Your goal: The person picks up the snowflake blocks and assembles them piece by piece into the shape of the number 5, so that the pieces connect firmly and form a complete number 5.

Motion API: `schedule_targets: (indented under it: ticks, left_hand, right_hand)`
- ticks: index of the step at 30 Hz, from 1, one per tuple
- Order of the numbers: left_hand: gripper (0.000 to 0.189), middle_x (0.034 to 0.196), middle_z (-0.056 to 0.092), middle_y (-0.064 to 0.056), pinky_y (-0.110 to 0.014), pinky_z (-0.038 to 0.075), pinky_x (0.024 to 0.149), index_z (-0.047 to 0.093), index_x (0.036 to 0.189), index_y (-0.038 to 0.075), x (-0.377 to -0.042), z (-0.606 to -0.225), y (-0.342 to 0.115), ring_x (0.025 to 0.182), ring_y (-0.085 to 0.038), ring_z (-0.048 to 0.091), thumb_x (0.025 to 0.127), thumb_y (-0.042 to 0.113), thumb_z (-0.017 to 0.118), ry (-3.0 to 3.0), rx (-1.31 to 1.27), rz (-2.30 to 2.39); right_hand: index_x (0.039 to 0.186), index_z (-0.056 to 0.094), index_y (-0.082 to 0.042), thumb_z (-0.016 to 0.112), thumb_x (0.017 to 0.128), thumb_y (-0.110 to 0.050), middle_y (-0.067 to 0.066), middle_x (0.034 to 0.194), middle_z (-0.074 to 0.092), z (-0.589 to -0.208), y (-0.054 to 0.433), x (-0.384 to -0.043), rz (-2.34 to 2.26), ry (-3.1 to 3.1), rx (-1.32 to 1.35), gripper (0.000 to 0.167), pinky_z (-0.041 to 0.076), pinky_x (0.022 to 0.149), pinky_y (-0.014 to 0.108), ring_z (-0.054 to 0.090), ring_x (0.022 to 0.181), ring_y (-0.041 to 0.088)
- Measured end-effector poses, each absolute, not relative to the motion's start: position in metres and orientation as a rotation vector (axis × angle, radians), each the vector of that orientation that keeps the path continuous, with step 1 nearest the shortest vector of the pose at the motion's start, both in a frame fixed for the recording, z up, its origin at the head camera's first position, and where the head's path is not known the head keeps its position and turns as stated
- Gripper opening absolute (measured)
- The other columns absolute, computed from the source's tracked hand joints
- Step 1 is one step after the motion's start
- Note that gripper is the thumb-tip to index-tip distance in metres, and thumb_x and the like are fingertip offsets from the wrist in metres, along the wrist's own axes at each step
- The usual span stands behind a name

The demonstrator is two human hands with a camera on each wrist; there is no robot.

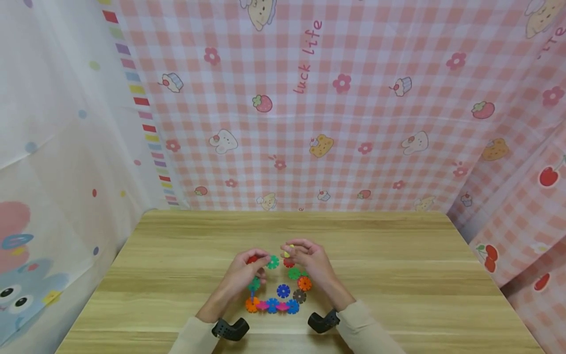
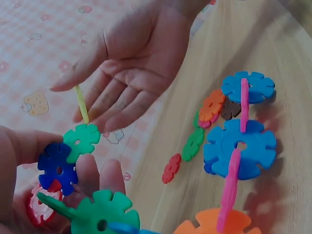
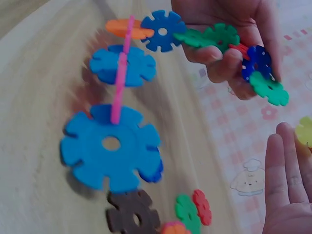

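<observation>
My left hand (image 1: 242, 268) pinches a dark blue notched disc (image 2: 58, 171) in a chain of plastic snowflake discs. A light green disc (image 2: 84, 141) forms the chain's free end, just past the fingertips. Behind the dark blue one come a red disc (image 2: 44, 204) and a green disc (image 2: 105, 214). From there the chain runs on to an orange disc (image 1: 252, 305) and blue discs (image 3: 111, 146) joined by pink ones (image 1: 283, 307). My right hand (image 1: 313, 258) pinches a yellow disc (image 2: 81, 104) between thumb and fingers, edge toward the light green disc and apart from it.
On the wooden table (image 1: 398, 275), inside and right of the chain, lie loose discs: dark blue (image 1: 283, 291), brown (image 1: 299, 296), orange (image 1: 304, 283), green (image 1: 294, 274) and red (image 1: 289, 263). A checked curtain (image 1: 287, 123) hangs behind the table's far edge.
</observation>
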State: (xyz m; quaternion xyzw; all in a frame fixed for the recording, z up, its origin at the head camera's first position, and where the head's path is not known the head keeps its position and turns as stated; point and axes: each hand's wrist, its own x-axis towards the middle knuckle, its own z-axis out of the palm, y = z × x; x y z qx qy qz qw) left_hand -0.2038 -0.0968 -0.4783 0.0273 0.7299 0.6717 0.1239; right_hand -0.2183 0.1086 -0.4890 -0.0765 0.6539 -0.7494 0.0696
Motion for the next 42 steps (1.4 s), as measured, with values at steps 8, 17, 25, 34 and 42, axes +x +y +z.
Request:
schedule_targets:
  ticks: [8, 17, 25, 34, 42]
  left_hand:
    - [0.021, 0.088, 0.062, -0.007, -0.031, 0.057, 0.063, 0.065, 0.108, 0.0, -0.202, -0.474, -0.092, 0.067, -0.019, 0.06, 0.096, 0.018, 0.065, 2.135, 0.038, 1.974]
    - [0.017, 0.084, 0.061, -0.011, -0.029, 0.055, 0.061, 0.064, 0.104, -0.001, -0.203, -0.476, -0.088, 0.065, -0.017, 0.058, 0.096, 0.014, 0.064, 2.115, 0.059, 1.985]
    - [0.017, 0.083, 0.06, -0.011, -0.029, 0.055, 0.061, 0.063, 0.103, -0.001, -0.202, -0.475, -0.087, 0.065, -0.017, 0.057, 0.096, 0.014, 0.064, 2.106, 0.075, 1.98]
    - [0.017, 0.081, 0.059, -0.009, -0.034, 0.055, 0.063, 0.062, 0.103, -0.001, -0.202, -0.476, -0.086, 0.066, -0.018, 0.056, 0.098, 0.015, 0.062, 2.125, 0.111, 1.964]
    - [0.015, 0.083, 0.061, -0.008, -0.033, 0.054, 0.064, 0.063, 0.102, -0.002, -0.201, -0.477, -0.084, 0.067, -0.02, 0.058, 0.097, 0.012, 0.063, 2.126, 0.093, 2.018]
  right_hand:
    - [0.13, 0.055, 0.009, 0.066, 0.096, -0.023, 0.022, 0.122, 0.067, -0.494, 0.1, -0.216, -2.29, 1.927, -0.224, 0.047, 0.052, 0.094, 0.053, 0.072, 0.091, 0.022]
    - [0.125, 0.062, 0.004, 0.069, 0.094, -0.028, 0.011, 0.119, 0.071, -0.5, 0.095, -0.212, -2.337, 1.953, -0.17, 0.044, 0.056, 0.089, 0.043, 0.072, 0.092, 0.017]
    - [0.12, 0.066, 0.002, 0.071, 0.092, -0.02, 0.017, 0.119, 0.07, -0.501, 0.092, -0.211, -2.363, 1.995, -0.181, 0.035, 0.057, 0.086, 0.043, 0.071, 0.09, 0.013]
    - [0.111, 0.072, -0.005, 0.075, 0.089, -0.018, 0.022, 0.117, 0.069, -0.502, 0.087, -0.208, -2.341, 2.117, -0.179, 0.026, 0.057, 0.079, 0.031, 0.069, 0.086, 0.013]
    - [0.106, 0.07, 0.003, 0.078, 0.084, -0.01, 0.025, 0.112, 0.069, -0.503, 0.081, -0.205, -2.446, 2.134, -0.204, 0.026, 0.057, 0.084, 0.027, 0.072, 0.097, 0.016]
